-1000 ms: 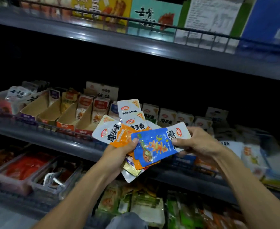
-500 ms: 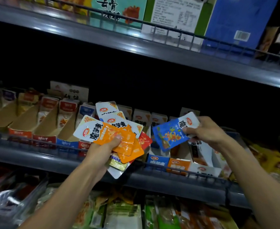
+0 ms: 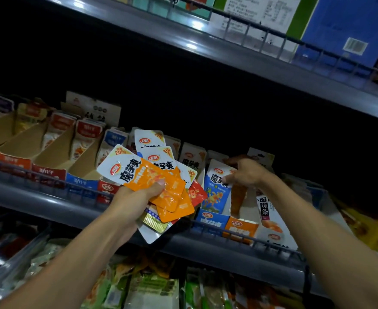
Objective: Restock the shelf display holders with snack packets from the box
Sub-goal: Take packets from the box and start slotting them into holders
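My left hand (image 3: pixel 136 201) grips a fanned bunch of snack packets (image 3: pixel 154 181), mostly orange and white with a red one and a gold one behind, in front of the middle shelf. My right hand (image 3: pixel 246 172) pinches the top of a blue packet (image 3: pixel 217 192) that stands upright inside the blue cardboard display holder (image 3: pixel 212 220) on that shelf. An orange holder (image 3: pixel 241 227) sits just right of it. The supply box is out of view.
Several slanted cardboard holders (image 3: pixel 49 157), some nearly bare, line the shelf's left part behind a wire rail (image 3: pixel 261 240). A tall white carton (image 3: pixel 272 221) stands to the right. Boxes fill the upper shelf (image 3: pixel 261 54); bagged goods lie on the lower shelf (image 3: pixel 152 288).
My right hand carried the blue packet away from the bunch, rightward and down into the blue holder. The view shifted right along the shelf; my left hand kept the bunch.
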A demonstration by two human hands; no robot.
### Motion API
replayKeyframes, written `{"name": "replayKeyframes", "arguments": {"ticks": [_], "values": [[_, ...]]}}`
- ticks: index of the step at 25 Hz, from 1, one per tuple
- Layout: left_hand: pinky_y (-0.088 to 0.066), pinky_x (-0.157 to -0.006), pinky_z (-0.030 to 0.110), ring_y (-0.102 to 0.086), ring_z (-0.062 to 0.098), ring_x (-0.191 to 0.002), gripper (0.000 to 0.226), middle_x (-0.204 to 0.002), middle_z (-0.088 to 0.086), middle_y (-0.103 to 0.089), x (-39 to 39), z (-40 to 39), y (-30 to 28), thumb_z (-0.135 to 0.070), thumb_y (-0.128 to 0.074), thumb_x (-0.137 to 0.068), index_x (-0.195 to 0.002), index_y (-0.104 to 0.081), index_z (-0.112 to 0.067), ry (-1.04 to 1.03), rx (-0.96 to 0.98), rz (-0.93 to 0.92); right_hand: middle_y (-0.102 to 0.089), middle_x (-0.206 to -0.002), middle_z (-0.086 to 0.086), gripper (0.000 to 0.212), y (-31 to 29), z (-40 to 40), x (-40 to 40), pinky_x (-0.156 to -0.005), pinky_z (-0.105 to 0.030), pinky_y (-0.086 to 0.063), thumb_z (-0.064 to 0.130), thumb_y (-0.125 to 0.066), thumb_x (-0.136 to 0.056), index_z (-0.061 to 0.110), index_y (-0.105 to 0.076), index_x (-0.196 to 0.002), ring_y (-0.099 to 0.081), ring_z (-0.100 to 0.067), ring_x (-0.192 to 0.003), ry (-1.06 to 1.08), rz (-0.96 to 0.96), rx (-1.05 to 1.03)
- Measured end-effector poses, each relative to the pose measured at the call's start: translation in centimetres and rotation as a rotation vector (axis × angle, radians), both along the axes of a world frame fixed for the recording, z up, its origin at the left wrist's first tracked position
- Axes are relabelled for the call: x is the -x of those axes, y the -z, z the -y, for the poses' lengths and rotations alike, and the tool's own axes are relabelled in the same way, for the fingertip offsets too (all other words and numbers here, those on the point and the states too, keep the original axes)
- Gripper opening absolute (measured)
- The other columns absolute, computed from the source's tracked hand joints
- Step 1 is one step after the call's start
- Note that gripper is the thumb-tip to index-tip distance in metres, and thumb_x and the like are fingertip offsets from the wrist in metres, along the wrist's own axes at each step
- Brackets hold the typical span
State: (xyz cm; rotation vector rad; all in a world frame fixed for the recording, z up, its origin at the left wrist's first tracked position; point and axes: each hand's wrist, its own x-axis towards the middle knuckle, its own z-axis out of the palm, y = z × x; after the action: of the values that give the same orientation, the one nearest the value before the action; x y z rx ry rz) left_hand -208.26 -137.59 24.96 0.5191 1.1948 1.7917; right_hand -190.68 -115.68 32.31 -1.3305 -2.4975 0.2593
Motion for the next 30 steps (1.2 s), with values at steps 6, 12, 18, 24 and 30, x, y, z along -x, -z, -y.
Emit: {"name": "replayKeyframes", "arguments": {"ticks": [6,12,18,24,30], "values": [[-0.059,-0.075,0.046,-0.074,0.033,-0.077,0.032,-0.089,0.012,-0.077,0.1,-0.3,0.5,-0.019,-0.075,-0.083,-0.109,-0.063,-0.006,0.001,-0.008,0.007,-0.056,-0.105,0.001,0.037,0.4,-1.7,0.7,-0.077,-0.032,-0.047,0.029,-0.069,-0.088,0.024,-0.054,-0.121,-0.055,-0.015,-0.092,-0.011,-0.042,-0.207],[-0.058,-0.079,0.047,-0.074,0.034,-0.081,0.034,-0.090,0.012,-0.077,0.6,0.0,1.2,-0.021,-0.075,-0.083,-0.110,-0.063,-0.006,0.005,0.008,0.001,-0.059,-0.101,-0.003,0.020,1.0,-1.9,1.0,-0.077,-0.040,-0.053,0.032,-0.066,-0.091,0.022,-0.057,-0.106,-0.058,-0.020,-0.086,0.083,-0.074,-0.354],[-0.058,-0.069,0.041,-0.075,0.031,-0.079,0.036,-0.093,0.012,-0.076,0.8,0.1,1.3,-0.018,-0.074,-0.082,-0.113,-0.063,-0.004,0.057,-0.027,0.011,-0.064,-0.108,-0.008,0.025,1.3,-2.1,1.4,-0.079,-0.041,-0.054,0.031,-0.066,-0.091,0.018,-0.059,-0.111,-0.061,-0.024,-0.091,0.125,-0.154,-0.362],[-0.058,-0.076,0.043,-0.074,0.032,-0.085,0.044,-0.095,0.014,-0.076,0.3,0.9,1.1,-0.019,-0.076,-0.070,-0.109,-0.066,-0.003,0.144,-0.014,-0.030,-0.063,-0.082,0.003,0.010,0.6,3.1,2.0,-0.062,-0.024,-0.041,0.029,-0.067,-0.090,0.021,-0.063,-0.095,-0.055,-0.009,-0.069,-0.076,-0.471,-0.346],[-0.058,-0.082,0.049,-0.073,0.033,-0.092,0.059,-0.102,0.014,-0.075,-0.5,2.2,1.4,-0.015,-0.079,-0.066,-0.120,-0.059,-0.008,0.167,-0.025,-0.085,-0.060,-0.097,0.012,0.061,1.3,12.6,4.0,-0.073,-0.025,-0.054,0.059,-0.075,-0.071,0.027,-0.052,-0.117,-0.060,-0.004,-0.085,-0.333,-0.337,0.034]]}}
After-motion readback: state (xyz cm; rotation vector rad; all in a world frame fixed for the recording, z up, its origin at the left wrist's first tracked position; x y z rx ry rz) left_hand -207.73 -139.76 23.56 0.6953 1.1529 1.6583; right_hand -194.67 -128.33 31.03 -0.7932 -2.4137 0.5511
